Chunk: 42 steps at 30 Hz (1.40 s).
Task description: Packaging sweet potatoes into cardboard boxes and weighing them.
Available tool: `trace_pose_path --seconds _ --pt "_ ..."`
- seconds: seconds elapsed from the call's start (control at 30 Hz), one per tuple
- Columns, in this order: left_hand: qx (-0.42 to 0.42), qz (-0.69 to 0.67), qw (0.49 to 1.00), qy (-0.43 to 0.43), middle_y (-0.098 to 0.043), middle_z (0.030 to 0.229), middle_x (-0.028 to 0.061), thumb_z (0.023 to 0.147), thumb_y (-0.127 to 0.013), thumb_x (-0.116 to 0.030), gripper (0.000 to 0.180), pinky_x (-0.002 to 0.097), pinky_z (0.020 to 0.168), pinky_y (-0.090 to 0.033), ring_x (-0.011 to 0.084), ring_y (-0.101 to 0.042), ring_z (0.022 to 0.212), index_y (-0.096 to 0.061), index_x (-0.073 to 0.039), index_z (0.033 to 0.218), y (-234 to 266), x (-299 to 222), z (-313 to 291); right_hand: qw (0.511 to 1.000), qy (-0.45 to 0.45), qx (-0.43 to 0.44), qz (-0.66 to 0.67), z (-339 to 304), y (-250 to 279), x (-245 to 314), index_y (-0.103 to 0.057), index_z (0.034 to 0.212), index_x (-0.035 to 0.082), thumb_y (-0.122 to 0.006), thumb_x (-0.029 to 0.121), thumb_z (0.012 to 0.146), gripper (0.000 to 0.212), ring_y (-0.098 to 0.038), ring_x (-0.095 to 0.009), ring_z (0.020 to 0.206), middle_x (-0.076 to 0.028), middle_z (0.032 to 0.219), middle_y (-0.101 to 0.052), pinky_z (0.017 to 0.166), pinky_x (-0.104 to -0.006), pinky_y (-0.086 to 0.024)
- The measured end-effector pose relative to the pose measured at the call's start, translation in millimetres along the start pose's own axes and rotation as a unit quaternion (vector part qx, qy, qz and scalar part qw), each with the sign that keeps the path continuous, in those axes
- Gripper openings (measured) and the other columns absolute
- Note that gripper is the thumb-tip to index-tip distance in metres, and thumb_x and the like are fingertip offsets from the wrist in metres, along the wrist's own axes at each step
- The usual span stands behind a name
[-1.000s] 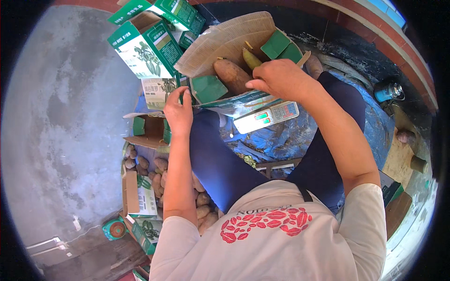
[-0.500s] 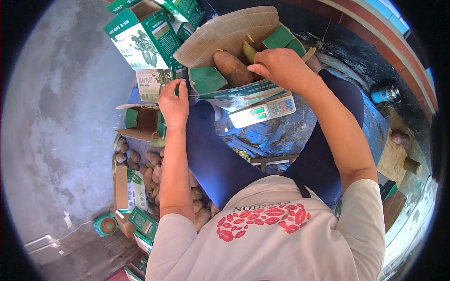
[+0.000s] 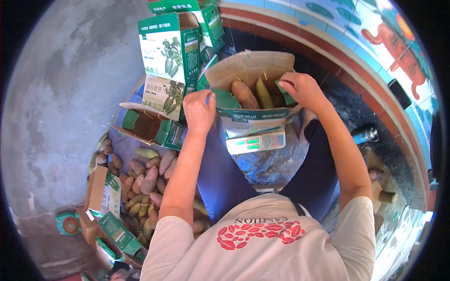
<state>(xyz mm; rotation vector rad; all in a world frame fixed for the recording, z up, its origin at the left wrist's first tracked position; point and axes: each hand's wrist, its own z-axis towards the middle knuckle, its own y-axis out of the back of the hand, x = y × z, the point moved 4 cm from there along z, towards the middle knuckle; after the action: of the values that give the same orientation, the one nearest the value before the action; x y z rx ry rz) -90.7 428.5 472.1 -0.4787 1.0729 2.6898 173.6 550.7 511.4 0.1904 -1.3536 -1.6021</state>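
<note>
While my right hand pinches the vegetable carton by its right flap and my left hand, grip unclear, flanks its left edge, I should steady both sides.

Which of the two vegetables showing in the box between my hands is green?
The slim vegetable nearer your right hand; the thicker vegetable, nearer your left hand, is reddish-brown.

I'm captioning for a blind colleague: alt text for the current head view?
A left hand and a right hand are at opposite sides of an open cardboard carton holding a brown root vegetable and a green one, with a white digital scale in front. Loose root vegetables lie heaped at lower left.
</note>
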Motion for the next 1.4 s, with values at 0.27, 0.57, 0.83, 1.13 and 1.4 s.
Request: trace_pose_path --seconds 0.27,0.57,0.83,1.13,1.4 --pt "0.066 0.005 0.996 -0.052 -0.063 0.078 0.0129 0.075 -0.070 -0.026 0.022 0.0422 0.082 -0.040 0.0301 -0.059 0.081 -0.065 -0.004 0.078 -5.0 -17.6 -3.9 0.998 -0.009 0.014 -0.062 18.9 28.9 -0.4 -0.062 0.086 0.003 -0.059 0.022 0.084 0.019 -0.059 -0.038 0.079 -0.018 0.081 -0.062 0.068 -0.0424 -0.047" --pt "0.178 -0.025 0.978 -0.108 -0.063 0.087 0.0132 0.074 -0.071 -0.032 0.033 0.0431 0.087 -0.039 0.0303 -0.058 0.090 -0.064 -0.004 0.091 -14.1 -26.7 -12.6 0.991 -0.016 -0.026 -0.128 44.4 -42.1 -52.4 -0.062 0.090 0.006 -0.064 0.023 0.078 0.020 -0.060 -0.033 0.090 -0.014 0.093 -0.061 0.073 -0.0419 -0.049" --pt "0.255 0.004 0.960 -0.113 -0.063 0.094 0.0126 0.070 -0.075 -0.017 0.028 0.0438 0.093 -0.038 0.0311 -0.058 0.096 -0.064 -0.005 0.092 -11.0 -33.8 -19.8 0.920 0.078 -0.224 -0.313 85.1 -74.5 -60.5 -0.058 0.105 0.009 -0.059 0.012 0.078 0.028 -0.056 -0.028 0.099 -0.011 0.102 -0.060 0.092 -0.0475 -0.039" --pt "0.287 0.021 0.952 -0.100 -0.064 0.087 0.0097 0.070 -0.072 -0.014 0.016 0.0437 0.094 -0.038 0.0286 -0.059 0.091 -0.065 -0.008 0.084 -18.4 -21.1 -22.7 0.964 -0.108 0.090 -0.225 102.7 -101.0 -91.0 -0.068 0.088 0.009 -0.062 0.022 0.077 0.017 -0.062 -0.027 0.088 -0.009 0.091 -0.065 0.074 -0.0384 -0.051" --pt "0.290 0.031 0.953 -0.075 -0.062 0.075 0.0108 0.068 -0.074 -0.013 0.015 0.0401 0.073 -0.044 0.0323 -0.059 0.077 -0.062 -0.006 0.072 -23.8 -36.6 -15.4 0.966 -0.012 -0.019 -0.256 61.6 -99.1 -74.8 -0.069 0.077 0.010 -0.059 0.019 0.073 0.013 -0.061 -0.025 0.087 -0.009 0.085 -0.064 0.069 -0.0356 -0.051"
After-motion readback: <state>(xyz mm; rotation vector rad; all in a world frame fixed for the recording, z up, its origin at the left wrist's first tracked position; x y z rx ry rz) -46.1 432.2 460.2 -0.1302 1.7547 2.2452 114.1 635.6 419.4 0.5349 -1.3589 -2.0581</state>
